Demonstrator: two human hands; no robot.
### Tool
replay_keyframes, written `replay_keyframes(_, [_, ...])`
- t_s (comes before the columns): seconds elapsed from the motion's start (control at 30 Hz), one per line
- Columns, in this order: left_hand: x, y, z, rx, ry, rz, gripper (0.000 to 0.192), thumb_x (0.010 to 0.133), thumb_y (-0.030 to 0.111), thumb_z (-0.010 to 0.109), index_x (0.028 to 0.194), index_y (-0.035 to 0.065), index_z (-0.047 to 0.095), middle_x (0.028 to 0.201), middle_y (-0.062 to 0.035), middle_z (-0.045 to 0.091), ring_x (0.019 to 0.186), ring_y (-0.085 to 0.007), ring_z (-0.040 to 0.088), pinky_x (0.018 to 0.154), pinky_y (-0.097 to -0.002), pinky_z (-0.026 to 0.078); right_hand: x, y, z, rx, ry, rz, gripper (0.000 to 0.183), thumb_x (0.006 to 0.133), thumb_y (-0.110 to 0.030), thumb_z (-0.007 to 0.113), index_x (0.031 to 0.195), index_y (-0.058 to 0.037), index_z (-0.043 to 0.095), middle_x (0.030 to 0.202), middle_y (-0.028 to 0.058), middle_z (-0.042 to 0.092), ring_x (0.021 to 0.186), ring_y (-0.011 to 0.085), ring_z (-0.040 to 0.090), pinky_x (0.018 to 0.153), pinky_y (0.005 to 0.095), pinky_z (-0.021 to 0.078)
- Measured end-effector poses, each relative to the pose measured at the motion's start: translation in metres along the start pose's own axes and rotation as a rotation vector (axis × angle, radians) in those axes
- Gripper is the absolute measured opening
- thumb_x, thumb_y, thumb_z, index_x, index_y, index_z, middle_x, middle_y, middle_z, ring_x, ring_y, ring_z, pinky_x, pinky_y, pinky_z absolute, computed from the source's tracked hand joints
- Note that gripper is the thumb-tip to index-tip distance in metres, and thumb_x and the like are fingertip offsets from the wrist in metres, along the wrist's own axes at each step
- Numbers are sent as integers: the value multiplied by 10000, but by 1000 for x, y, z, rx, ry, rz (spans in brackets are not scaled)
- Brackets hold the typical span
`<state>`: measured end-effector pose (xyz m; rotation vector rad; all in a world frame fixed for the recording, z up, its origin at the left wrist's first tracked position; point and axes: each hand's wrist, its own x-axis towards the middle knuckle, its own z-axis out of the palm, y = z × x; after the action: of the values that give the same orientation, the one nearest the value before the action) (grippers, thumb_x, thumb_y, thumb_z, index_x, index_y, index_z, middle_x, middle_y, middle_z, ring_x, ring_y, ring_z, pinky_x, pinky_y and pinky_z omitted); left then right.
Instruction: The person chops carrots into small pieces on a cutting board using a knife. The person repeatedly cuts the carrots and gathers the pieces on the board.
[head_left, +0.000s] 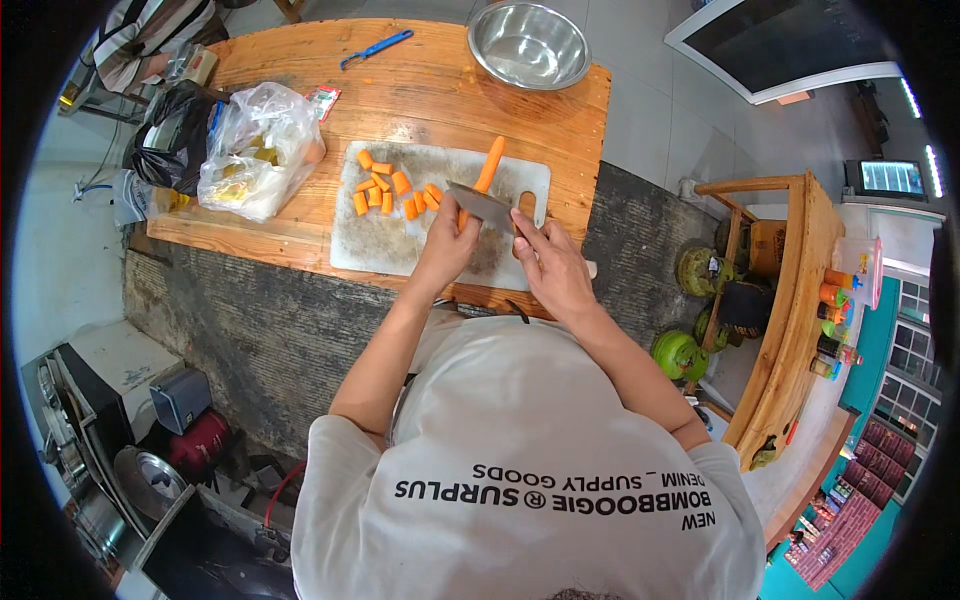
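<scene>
A white plastic cutting board (375, 244) with dark stains lies on the wooden table. My right hand (553, 259) grips the handle end of a kitchen knife (491, 212), whose wide blade reaches left to my left hand (452, 240). The blade crosses over a peeled carrot (490, 165), which points away from me on the board. My left fingers are at the carrot's near end and by the blade's tip; their exact hold is partly hidden. Several cut carrot pieces (381, 182) lie on the board's left half.
A steel bowl (529, 46) stands at the wooden table's (420, 97) far right corner. A blue peeler (376, 49) lies at the far edge. Clear plastic bags (259, 154) and a black bag (176, 135) sit at left. A person (150, 37) is at the far left.
</scene>
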<state>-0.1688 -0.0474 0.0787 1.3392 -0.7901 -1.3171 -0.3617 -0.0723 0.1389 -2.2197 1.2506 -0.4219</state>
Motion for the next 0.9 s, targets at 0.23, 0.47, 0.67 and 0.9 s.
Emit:
replay_keyframes(0.23, [5, 14, 3, 52, -3, 12, 193, 1065, 156, 528, 1225, 53, 496, 930, 4, 555, 735, -59, 493, 646, -232, 444, 4, 2, 2, 480, -17, 252, 396, 1052, -282, 561, 1429, -170, 608, 870, 116, 528, 862, 295, 578, 818, 431, 493])
replay_keyframes(0.47, [7, 2, 2, 102, 45, 53, 294, 1043, 138, 574, 1293, 4, 500, 1090, -75, 623, 990, -138, 600, 857, -293, 502, 4, 1, -10, 1, 48, -66, 401, 1028, -288, 600, 1414, -185, 624, 876, 115, 510, 825, 290, 564, 779, 426, 493])
replay_keyframes(0.67, [11, -9, 2, 168, 89, 158, 297, 1038, 93, 558, 1319, 23, 494, 929, 7, 574, 753, -67, 526, 662, -238, 467, 4, -1, -8, -13, 35, -61, 405, 1019, -266, 615, 1415, -179, 625, 873, 107, 507, 832, 276, 560, 784, 408, 491])
replay_keyframes(0.9, [12, -9, 1, 180, 101, 197, 309, 1038, 96, 565, 1324, 10, 486, 936, 7, 571, 743, -58, 514, 645, -236, 454, 5, -6, -8, -27, 50, -59, 403, 1013, -234, 625, 1407, -146, 630, 863, 104, 516, 848, 271, 565, 799, 396, 495])
